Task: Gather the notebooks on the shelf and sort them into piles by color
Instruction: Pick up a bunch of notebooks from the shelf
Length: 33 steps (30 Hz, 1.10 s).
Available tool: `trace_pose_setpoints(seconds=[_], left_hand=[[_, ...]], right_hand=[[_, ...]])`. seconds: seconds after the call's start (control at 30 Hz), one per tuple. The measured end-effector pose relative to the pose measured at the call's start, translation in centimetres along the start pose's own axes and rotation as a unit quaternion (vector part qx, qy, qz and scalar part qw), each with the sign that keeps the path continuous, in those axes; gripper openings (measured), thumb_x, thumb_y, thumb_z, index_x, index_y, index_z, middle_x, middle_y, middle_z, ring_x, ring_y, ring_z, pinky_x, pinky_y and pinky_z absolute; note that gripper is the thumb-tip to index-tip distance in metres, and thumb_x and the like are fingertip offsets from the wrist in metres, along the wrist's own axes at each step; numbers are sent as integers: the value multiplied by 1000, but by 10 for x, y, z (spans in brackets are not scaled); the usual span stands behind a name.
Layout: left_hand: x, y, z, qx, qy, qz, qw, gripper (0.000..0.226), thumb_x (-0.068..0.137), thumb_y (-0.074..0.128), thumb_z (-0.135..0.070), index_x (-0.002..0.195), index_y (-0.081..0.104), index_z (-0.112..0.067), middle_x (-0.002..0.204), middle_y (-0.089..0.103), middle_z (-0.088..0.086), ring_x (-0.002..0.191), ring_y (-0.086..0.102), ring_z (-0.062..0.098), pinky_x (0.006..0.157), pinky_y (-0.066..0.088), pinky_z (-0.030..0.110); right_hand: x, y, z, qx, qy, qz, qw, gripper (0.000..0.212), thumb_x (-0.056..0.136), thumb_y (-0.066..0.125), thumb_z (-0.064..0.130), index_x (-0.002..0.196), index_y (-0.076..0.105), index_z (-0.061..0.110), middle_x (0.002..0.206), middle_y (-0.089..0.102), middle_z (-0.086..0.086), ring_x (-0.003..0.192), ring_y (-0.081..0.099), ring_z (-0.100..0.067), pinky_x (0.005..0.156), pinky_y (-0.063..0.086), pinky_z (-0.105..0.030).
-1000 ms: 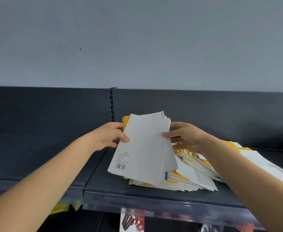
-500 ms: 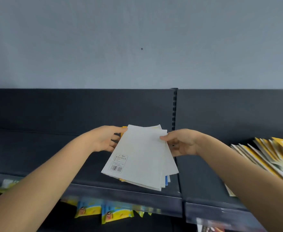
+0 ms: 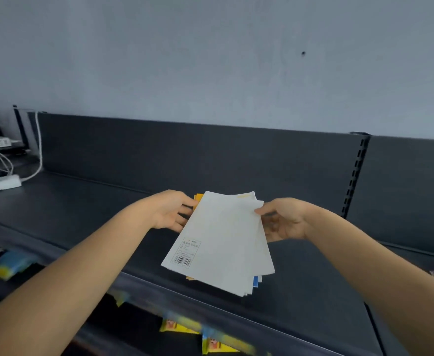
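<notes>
While pinching fanned stack of white-backed paper notebooks (image 3: 221, 242) at far corners in left hand (image 3: 171, 214) and right hand (image 3: 285, 219) above dark metal shelf (image 3: 82, 201), lower flat, keeping yellow and blue edges showing.

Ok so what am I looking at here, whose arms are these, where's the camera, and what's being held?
No machine here: these are a person's bare arms, filmed by one wide-angle camera worn on their head. The left hand and right hand each grip a side of a fanned stack of notebooks above a dark shelf. The top cover is white with a barcode label; orange and blue edges peek out beneath. A white power strip lies at the far left; blurred yellow packets show on the level below.
</notes>
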State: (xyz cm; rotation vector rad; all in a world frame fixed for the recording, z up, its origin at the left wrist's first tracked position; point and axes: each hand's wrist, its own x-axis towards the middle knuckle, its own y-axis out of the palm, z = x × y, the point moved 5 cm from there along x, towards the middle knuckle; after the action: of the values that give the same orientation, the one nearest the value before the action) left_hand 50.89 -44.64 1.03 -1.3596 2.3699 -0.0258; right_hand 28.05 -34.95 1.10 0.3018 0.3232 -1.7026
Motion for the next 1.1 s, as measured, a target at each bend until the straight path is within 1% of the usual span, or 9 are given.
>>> trace_pose_setpoints(seconds=[0.1, 0.2, 0.33, 0.57, 0.77, 0.87, 0.9, 1.0, 1.1], left_hand=[[10, -27, 4, 13, -4, 0, 1000, 31, 98, 55, -17, 125, 60, -4, 111, 72, 14, 93, 73, 33, 72, 59, 43], [20, -63, 10, 37, 7, -3, 999, 29, 95, 57, -9, 123, 62, -4, 113, 72, 13, 94, 73, 31, 78, 59, 44], [35, -131, 25, 89, 6, 1, 996, 29, 94, 54, 0, 120, 65, -4, 114, 72, 12, 98, 72, 29, 83, 58, 43], [59, -267, 44, 136, -5, 4, 991, 28, 92, 54, 4, 116, 67, -2, 107, 74, 11, 95, 72, 27, 77, 59, 39], [76, -357, 50, 137, 7, -44, 990, 23, 90, 58, 6, 106, 67, -7, 112, 71, 13, 90, 71, 24, 71, 58, 38], [85, -388, 57, 121, 15, -83, 989, 49, 87, 60, 11, 133, 53, -5, 119, 67, 14, 87, 66, 21, 62, 54, 33], [86, -396, 60, 121, 14, -89, 989, 52, 87, 59, 12, 135, 51, -4, 119, 66, 14, 85, 65, 20, 61, 53, 33], [91, -418, 66, 119, 5, -107, 987, 30, 87, 57, 14, 109, 61, -6, 117, 67, 17, 78, 64, 19, 59, 52, 33], [94, -440, 69, 113, 1, -122, 986, 30, 88, 56, 15, 110, 61, -4, 110, 67, 17, 75, 63, 19, 59, 51, 34]], right_hand=[[16, 27, 5, 5, 13, 3, 1000, 23, 91, 57, 2, 114, 56, 1, 103, 63, -15, 84, 67, -30, 64, 58, -46], [40, 62, 14, 4, 8, -15, 1000, 26, 92, 57, 3, 117, 56, 1, 107, 64, -15, 85, 67, -31, 59, 58, -45], [81, 127, 23, 8, 10, -24, 1000, 33, 89, 61, 4, 122, 55, 4, 113, 63, -16, 94, 66, -34, 68, 57, -50], [143, 255, 40, 68, 28, -23, 997, 44, 90, 62, 11, 131, 49, 3, 126, 56, -17, 96, 63, -34, 69, 57, -51], [173, 338, 67, 120, 18, -33, 992, 13, 93, 57, 9, 104, 57, 2, 108, 59, -16, 94, 63, -33, 80, 53, -56], [190, 370, 75, 132, 16, -36, 990, 16, 91, 57, 6, 107, 58, 3, 102, 60, -17, 93, 63, -34, 89, 50, -59], [195, 380, 77, 134, 17, -35, 990, 20, 90, 57, 5, 110, 59, 4, 102, 59, -17, 93, 63, -34, 89, 50, -59], [210, 405, 83, 139, 22, -37, 989, 31, 89, 60, 8, 119, 54, 3, 102, 58, -17, 94, 62, -36, 89, 49, -61], [222, 423, 86, 154, 25, -31, 987, 14, 90, 58, 9, 102, 55, 3, 98, 57, -16, 92, 61, -36, 91, 48, -61]])
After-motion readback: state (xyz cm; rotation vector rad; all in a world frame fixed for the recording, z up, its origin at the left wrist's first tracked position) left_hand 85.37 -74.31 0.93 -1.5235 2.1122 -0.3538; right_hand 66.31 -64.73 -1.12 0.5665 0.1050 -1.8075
